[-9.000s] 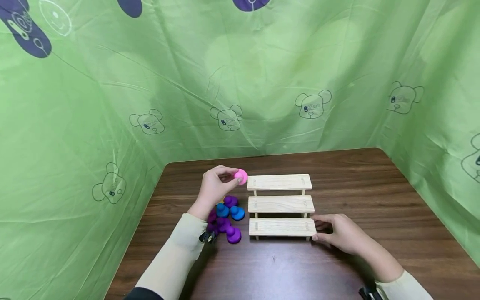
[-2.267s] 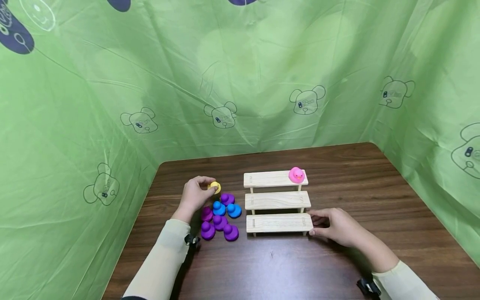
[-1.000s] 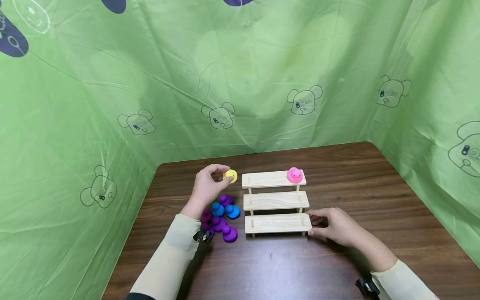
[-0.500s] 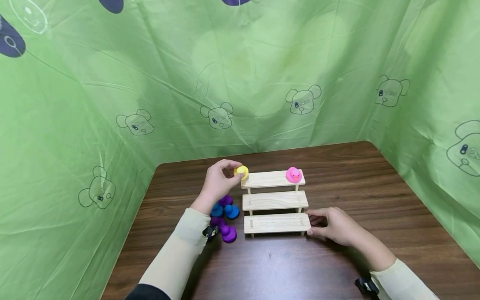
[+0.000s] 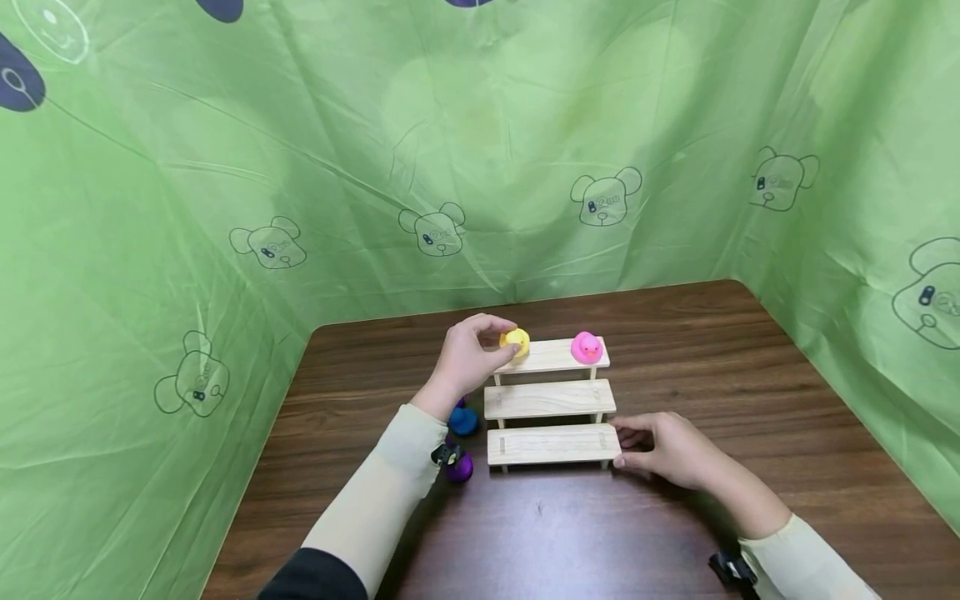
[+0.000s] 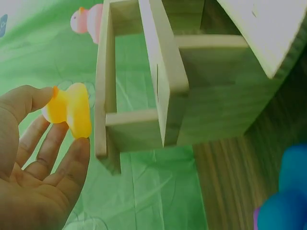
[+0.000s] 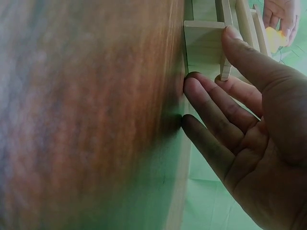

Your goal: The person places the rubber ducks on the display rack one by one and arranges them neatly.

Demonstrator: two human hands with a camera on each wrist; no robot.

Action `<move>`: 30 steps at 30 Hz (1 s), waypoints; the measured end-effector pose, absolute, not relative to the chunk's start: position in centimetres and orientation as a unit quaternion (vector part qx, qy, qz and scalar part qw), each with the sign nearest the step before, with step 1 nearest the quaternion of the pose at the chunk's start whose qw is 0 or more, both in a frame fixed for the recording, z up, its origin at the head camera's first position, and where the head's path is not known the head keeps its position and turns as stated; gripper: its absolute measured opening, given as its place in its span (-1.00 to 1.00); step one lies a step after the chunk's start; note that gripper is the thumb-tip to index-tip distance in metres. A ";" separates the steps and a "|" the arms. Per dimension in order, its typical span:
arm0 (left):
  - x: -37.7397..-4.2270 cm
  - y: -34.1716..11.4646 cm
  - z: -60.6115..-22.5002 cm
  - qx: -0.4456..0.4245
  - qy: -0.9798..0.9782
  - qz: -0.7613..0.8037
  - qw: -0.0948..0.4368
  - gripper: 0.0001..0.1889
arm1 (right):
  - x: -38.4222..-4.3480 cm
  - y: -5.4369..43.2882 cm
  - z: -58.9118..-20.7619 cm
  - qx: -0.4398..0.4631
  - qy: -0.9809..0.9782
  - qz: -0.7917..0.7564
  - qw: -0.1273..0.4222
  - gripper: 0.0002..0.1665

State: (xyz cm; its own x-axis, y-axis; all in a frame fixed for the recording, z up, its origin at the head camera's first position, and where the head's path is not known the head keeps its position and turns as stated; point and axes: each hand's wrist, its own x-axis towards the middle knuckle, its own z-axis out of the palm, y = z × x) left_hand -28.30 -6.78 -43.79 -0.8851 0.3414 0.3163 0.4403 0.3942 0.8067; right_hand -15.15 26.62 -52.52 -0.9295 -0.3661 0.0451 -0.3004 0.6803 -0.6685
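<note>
A small yellow rubber duck is pinched between the thumb and fingertips of my left hand. The duck is over the left end of the top step of a three-step wooden display stand; in the left wrist view a narrow gap separates its base from the plank. On that step's right end sits a pink rubber duck, facing me. My right hand grips the right end of the lowest step, its thumb on the plank and a finger against the edge.
Left of the stand, a blue duck and a purple duck show on the brown wooden table; my left forearm hides others there. A green patterned cloth surrounds the table's back and sides.
The pink duck went from my left hand onto the top step. My left hand then picked up the yellow duck and carried it right, over that step. The right hand stayed at the stand.
</note>
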 end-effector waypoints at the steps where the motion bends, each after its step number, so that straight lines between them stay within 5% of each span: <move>1: -28.3 -6.5 -43.8 -0.237 -0.833 -0.498 0.047 -0.75 | -15.2 26.6 -52.5 -0.182 0.916 -0.356 0.045 -0.29; 30: -28.1 -2.1 -44.3 -0.265 -0.829 -0.493 0.013 -0.73 | -15.2 26.7 -52.6 -0.177 0.916 -0.356 0.045 -0.30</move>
State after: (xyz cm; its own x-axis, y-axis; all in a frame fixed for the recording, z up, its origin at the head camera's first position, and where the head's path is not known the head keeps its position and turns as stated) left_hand -28.14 -2.06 -44.29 -0.8597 0.4252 0.2830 0.4517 0.3742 0.8099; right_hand -15.22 26.73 -52.62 -0.9333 -0.3566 0.0431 -0.2921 0.6839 -0.6686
